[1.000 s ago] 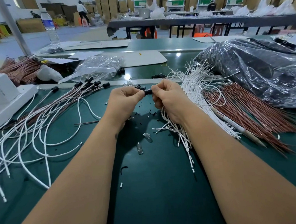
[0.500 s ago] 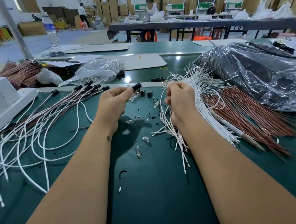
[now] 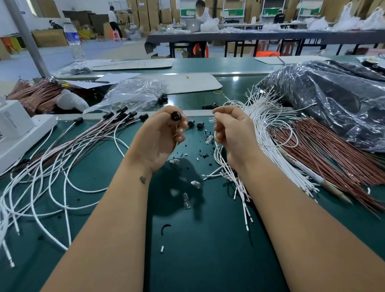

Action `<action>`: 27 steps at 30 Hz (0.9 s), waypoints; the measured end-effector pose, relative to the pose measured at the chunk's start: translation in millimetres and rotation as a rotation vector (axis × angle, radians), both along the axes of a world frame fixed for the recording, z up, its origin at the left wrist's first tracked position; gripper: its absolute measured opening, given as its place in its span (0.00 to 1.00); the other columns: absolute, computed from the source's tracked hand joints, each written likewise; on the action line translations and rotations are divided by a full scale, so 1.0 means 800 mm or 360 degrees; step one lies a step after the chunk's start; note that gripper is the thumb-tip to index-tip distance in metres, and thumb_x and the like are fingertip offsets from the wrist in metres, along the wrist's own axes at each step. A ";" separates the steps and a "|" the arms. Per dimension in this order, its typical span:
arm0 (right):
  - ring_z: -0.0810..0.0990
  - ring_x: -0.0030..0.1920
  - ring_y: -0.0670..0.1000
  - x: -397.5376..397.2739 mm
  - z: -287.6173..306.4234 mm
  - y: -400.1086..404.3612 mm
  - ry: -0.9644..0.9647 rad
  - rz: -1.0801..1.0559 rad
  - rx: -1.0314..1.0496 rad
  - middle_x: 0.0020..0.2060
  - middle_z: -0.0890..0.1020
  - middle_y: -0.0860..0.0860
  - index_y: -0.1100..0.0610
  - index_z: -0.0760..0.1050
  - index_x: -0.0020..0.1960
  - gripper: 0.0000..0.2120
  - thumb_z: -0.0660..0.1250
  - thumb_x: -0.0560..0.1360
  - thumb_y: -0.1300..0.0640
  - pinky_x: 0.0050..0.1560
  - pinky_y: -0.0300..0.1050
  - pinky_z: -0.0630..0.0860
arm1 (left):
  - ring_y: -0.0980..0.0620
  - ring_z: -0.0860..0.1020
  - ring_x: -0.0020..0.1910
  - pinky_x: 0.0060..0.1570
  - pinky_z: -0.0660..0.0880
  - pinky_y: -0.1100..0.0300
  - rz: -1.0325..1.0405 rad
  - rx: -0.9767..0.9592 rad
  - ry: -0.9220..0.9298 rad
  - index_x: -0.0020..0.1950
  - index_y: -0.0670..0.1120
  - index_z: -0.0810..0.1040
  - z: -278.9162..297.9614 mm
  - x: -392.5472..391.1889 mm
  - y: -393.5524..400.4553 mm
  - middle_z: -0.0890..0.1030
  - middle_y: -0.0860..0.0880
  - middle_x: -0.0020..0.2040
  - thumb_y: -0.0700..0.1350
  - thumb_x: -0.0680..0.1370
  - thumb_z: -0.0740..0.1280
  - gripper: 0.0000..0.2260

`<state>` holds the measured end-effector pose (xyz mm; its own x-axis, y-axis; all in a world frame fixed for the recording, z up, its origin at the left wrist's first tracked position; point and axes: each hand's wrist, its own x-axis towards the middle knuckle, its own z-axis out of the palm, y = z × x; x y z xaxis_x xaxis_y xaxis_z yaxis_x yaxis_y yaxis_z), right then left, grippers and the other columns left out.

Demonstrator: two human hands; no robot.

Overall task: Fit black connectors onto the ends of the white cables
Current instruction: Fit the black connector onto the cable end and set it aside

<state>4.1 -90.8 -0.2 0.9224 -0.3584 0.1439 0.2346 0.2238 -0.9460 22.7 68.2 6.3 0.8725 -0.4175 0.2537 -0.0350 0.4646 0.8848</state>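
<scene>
- Green desk [image 3: 205, 247] w/ loose cables left & right.
- Left hand [image 3: 159, 139]: fingers pinch black connector [image 3: 175, 116].
- Right hand [image 3: 231, 131]: fingers grip white cables [image 3: 242, 188], small clear piece at fingertips.

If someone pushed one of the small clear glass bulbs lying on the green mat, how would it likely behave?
The bulb near the mat's middle looks rounded and tiny, so it would probably roll or skid under a light nudge. It appears to be thin clear glass, so likely fragile if pinched hard. Its smooth surface may slip between fingers.
</scene>
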 end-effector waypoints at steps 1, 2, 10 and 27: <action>0.67 0.25 0.46 0.000 -0.001 0.000 0.0003 0.0008 -0.0003 0.25 0.73 0.47 0.56 0.76 0.44 0.08 0.62 0.77 0.66 0.26 0.36 0.65 | 0.55 0.69 0.31 0.36 0.63 0.63 0.0004 0.0015 0.0001 0.37 0.43 0.72 -0.001 0.000 0.000 0.74 0.49 0.33 0.35 0.74 0.56 0.08; 0.67 0.26 0.46 0.000 -0.001 0.000 0.0005 0.0021 -0.0008 0.26 0.73 0.48 0.57 0.77 0.44 0.08 0.62 0.77 0.66 0.27 0.37 0.66 | 0.55 0.69 0.32 0.36 0.63 0.63 0.0004 0.0037 -0.0004 0.37 0.43 0.72 -0.001 0.001 0.000 0.74 0.49 0.33 0.35 0.73 0.56 0.08; 0.69 0.27 0.47 -0.001 -0.001 0.000 0.0012 0.0042 -0.0030 0.29 0.74 0.50 0.60 0.78 0.44 0.08 0.62 0.75 0.68 0.30 0.38 0.68 | 0.56 0.72 0.33 0.33 0.66 0.65 0.0072 0.0232 -0.0053 0.34 0.47 0.78 -0.004 0.005 -0.003 0.77 0.51 0.33 0.38 0.70 0.60 0.09; 0.75 0.28 0.47 -0.001 0.002 -0.002 0.0000 0.0040 -0.0024 0.29 0.78 0.50 0.57 0.78 0.42 0.06 0.67 0.76 0.65 0.32 0.40 0.75 | 0.57 0.73 0.33 0.38 0.71 0.67 0.0764 0.0897 -0.0296 0.42 0.52 0.82 -0.026 0.017 -0.010 0.77 0.49 0.36 0.44 0.77 0.70 0.04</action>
<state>3.6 -92.1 1.6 0.9310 -0.3331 0.1490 0.2289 0.2151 -0.9494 36.4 60.6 -14.3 0.9546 -0.1131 0.2755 -0.2911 -0.1592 0.9433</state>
